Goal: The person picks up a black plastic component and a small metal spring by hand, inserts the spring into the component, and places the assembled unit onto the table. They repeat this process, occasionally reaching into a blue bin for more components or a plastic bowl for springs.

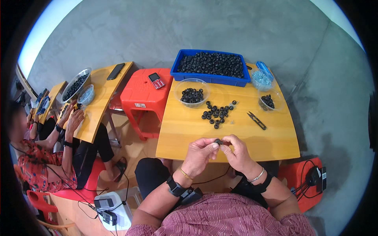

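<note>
Just over the near edge of the table, my left hand [198, 154] pinches a small black round part [217, 141] between thumb and fingertips. My right hand [237, 152] meets it from the other side, its thumb and finger closed on the same part. Beyond my hands, several loose black round parts [215, 114] lie scattered on the wooden table [177, 137], with a few tiny clear pieces [232, 122] among them. Black thread snips [257, 120] rest to the right of the pile.
A blue tray [212, 78] heaped with black parts stands at the back. Clear bowls [192, 103] [274, 103] hold more, and a tub [262, 80] holds light-blue pieces. At left are a red stool [138, 90] with a phone [156, 80], and a co-worker [43, 161] at another table.
</note>
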`<state>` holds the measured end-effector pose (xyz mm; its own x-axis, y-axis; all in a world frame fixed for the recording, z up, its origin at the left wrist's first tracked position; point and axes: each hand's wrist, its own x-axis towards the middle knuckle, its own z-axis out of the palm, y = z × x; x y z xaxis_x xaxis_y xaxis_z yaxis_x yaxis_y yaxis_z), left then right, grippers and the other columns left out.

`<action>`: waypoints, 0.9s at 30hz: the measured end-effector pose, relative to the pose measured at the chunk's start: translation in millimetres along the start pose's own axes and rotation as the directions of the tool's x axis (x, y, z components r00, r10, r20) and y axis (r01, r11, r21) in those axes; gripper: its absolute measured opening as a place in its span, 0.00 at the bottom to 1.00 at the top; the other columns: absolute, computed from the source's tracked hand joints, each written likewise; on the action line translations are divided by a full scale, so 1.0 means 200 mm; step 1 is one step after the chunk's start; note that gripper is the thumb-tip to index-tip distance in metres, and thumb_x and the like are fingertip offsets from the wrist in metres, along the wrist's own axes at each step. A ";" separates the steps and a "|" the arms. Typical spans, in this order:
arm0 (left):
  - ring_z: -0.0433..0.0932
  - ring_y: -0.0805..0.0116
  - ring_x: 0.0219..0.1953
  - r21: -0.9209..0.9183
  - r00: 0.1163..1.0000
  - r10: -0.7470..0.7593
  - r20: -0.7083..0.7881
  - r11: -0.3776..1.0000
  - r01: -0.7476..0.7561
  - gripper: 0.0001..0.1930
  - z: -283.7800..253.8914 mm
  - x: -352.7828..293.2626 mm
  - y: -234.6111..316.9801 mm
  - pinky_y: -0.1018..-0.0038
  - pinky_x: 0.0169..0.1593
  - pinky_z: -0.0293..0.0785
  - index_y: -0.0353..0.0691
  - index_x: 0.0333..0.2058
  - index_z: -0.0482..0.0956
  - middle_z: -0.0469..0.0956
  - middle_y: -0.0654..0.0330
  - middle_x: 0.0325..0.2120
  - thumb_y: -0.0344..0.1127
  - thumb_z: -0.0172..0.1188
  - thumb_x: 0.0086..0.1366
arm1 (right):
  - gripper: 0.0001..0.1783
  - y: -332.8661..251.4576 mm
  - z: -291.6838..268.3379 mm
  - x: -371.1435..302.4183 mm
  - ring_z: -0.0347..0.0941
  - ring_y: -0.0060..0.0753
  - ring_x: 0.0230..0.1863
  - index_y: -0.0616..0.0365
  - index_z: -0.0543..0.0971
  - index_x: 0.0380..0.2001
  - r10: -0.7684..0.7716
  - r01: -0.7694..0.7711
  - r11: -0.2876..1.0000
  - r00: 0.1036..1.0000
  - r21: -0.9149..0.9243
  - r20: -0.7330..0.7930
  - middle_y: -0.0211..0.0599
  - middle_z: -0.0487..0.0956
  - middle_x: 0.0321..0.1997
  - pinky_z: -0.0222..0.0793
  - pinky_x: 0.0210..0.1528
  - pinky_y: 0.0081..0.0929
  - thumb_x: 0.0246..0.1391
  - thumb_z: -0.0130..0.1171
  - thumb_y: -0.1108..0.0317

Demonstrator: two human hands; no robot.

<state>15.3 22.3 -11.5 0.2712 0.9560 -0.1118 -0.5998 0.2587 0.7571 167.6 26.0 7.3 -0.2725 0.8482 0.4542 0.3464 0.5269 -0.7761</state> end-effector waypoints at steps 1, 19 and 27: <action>0.71 0.77 0.24 -0.092 0.999 0.014 0.035 0.996 -0.010 0.07 0.01 -0.01 0.00 0.83 0.25 0.69 0.35 0.34 0.74 0.74 0.61 0.25 0.25 0.53 0.56 | 0.05 -0.02 0.00 0.01 0.68 0.42 0.27 0.63 0.68 0.29 -0.023 0.023 1.000 1.000 0.013 -0.011 0.44 0.70 0.26 0.64 0.29 0.30 0.48 0.50 0.74; 0.68 0.77 0.15 0.003 1.000 0.001 0.026 1.000 -0.002 0.05 0.04 -0.03 0.06 0.84 0.18 0.65 0.34 0.26 0.72 0.73 0.60 0.19 0.29 0.53 0.57 | 0.09 -0.04 -0.14 0.08 0.67 0.40 0.28 0.62 0.70 0.31 -0.107 0.116 0.992 0.982 -0.047 0.158 0.41 0.69 0.26 0.64 0.32 0.29 0.42 0.53 0.78; 0.70 0.76 0.20 0.113 0.983 -0.172 0.061 0.980 0.164 0.09 0.04 -0.02 0.00 0.82 0.22 0.68 0.32 0.33 0.72 0.73 0.60 0.23 0.33 0.50 0.60 | 0.08 -0.02 -0.20 0.04 0.68 0.45 0.30 0.61 0.70 0.31 -0.093 0.118 0.967 0.988 -0.224 0.122 0.44 0.70 0.27 0.65 0.32 0.32 0.43 0.52 0.74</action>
<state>19.8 17.5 -5.3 0.4160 0.8870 -0.2005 -0.4585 0.3950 0.7961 199.3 33.7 31.7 -0.4106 0.7827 0.4677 0.5036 0.6223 -0.5993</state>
